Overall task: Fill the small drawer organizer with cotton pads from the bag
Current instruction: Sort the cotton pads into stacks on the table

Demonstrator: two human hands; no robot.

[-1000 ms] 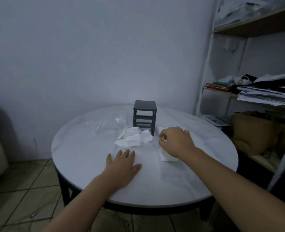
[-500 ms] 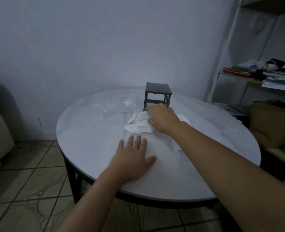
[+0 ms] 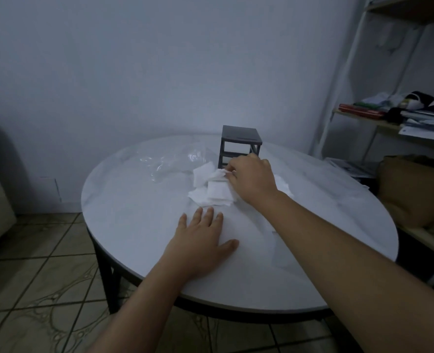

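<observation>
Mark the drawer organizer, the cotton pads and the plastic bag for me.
drawer organizer (image 3: 240, 135), head view, on its flat dark top.
cotton pads (image 3: 217, 191), head view, on the square pad topping the pile.
plastic bag (image 3: 165, 163), head view, on its crumpled clear film.

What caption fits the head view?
Right hand pinches a cotton pad from the pile by the drawer organizer; left hand rests flat on the table.

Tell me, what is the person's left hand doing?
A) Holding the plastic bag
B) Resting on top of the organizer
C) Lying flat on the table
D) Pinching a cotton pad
C: the left hand lies palm down with straight fingers on the bare table, while the right hand pinches at the pads.
</observation>
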